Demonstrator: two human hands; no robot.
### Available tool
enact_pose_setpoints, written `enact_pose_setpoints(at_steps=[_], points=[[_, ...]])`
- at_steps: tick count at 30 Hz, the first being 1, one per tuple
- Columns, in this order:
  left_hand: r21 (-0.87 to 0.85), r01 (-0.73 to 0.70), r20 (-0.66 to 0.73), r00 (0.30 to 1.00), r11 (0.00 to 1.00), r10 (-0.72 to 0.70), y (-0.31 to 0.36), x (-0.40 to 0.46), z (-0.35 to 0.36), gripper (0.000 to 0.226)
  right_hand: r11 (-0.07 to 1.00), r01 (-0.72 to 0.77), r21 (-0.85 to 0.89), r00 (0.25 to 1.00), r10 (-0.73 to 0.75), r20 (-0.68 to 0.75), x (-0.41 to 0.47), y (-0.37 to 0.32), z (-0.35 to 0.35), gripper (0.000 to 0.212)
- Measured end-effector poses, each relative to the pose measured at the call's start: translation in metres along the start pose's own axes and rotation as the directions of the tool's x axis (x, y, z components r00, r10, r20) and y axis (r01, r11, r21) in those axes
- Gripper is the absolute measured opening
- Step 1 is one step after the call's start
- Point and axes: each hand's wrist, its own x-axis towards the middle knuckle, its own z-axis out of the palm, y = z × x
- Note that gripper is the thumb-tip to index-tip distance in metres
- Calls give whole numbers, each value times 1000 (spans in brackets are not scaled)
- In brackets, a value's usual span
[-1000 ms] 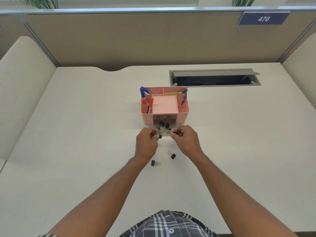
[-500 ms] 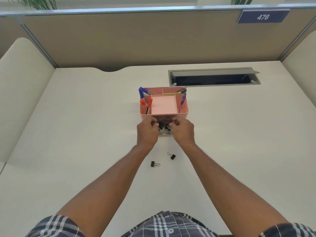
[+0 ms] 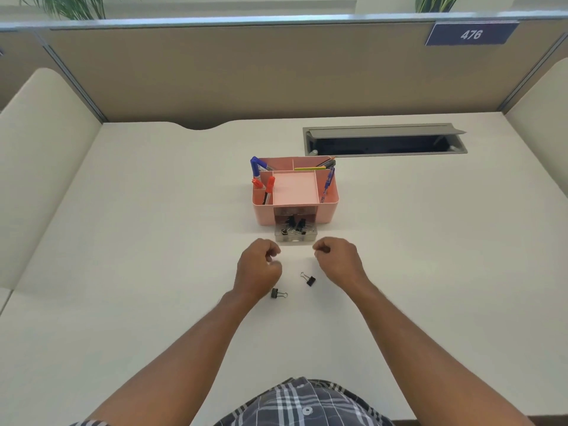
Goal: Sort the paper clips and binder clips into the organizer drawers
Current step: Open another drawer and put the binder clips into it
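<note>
Beige cubicle partitions [image 3: 276,72] are enclosing a pale bench [image 3: 138,272], with a blue plate reading 476 [image 3: 471,33] hanging on the back wall and a grey cable hatch [image 3: 384,139] sitting open in the surface. A pink organizer [image 3: 329,204] is standing near the middle, holding pens [image 3: 255,170] in its side pockets. Its clear drawer [image 3: 295,236] is sticking partway out at the front, carrying several binder clips. Two more binder clips [image 3: 309,279] are lying on the bench between the hands. The left hand [image 3: 258,272] and right hand [image 3: 338,261] are hovering just short of the drawer, each grip loosely curled and holding nothing.
</note>
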Motion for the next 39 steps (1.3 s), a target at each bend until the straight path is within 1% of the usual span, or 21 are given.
enact_pose_setpoints(at_steps=[1, 3, 5, 7, 10, 13, 17, 20, 24, 26, 29, 31, 36, 39], points=[[24, -13, 105, 994, 1000, 11, -6, -7, -2, 34, 999, -3, -53, 998, 6, 64, -4, 5, 1, 19], [101, -125, 288, 953, 987, 91, -17, -17, -6, 41, 989, -5, -147, 989, 27, 147, -10, 13, 3, 13], [190, -259, 371, 912, 947, 175, -25, -24, -11, 43, 971, 16, -239, 981, 31, 190, -15, 17, 8, 12], [234, -318, 390, 896, 919, 211, -30, -30, -13, 44, 943, 71, -326, 979, -4, 202, -20, 19, 14, 20], [265, -346, 358, 902, 900, 241, -33, -35, -12, 35, 923, 123, -363, 980, -55, 191, -26, 20, 23, 21], [276, -353, 297, 916, 894, 270, -33, -34, -9, 22, 908, 173, -382, 978, -112, 176, -30, 21, 30, 13], [297, -360, 267, 921, 884, 285, -35, -30, -6, 19, 893, 200, -403, 975, -141, 170, -31, 22, 33, 13], [278, -336, 216, 935, 900, 283, -33, -26, -3, 17, 904, 194, -380, 976, -140, 164, -28, 24, 32, 13], [263, -298, 87, 954, 918, 285, -19, -12, 1, 15, 944, 178, -279, 984, -165, 69, -18, 16, 24, 18], [283, -318, 30, 946, 905, 323, -7, -2, 1, 15, 948, 201, -248, 978, -208, -2, -8, 7, 17, 20], [356, -348, -24, 924, 867, 381, 11, 17, 2, 15, 945, 250, -213, 957, -274, -92, 7, -10, 6, 16], [410, -333, -40, 923, 849, 382, 21, 30, 2, 18, 930, 281, -236, 945, -312, -102, 18, -22, 0, 14], [528, -288, -8, 939, 799, 343, 31, 51, 4, 10, 894, 302, -331, 940, -337, -51, 41, -38, -3, 17], [514, -287, -15, 939, 808, 343, 29, 55, 6, 11, 887, 317, -336, 935, -351, -44, 45, -38, 0, 17]])
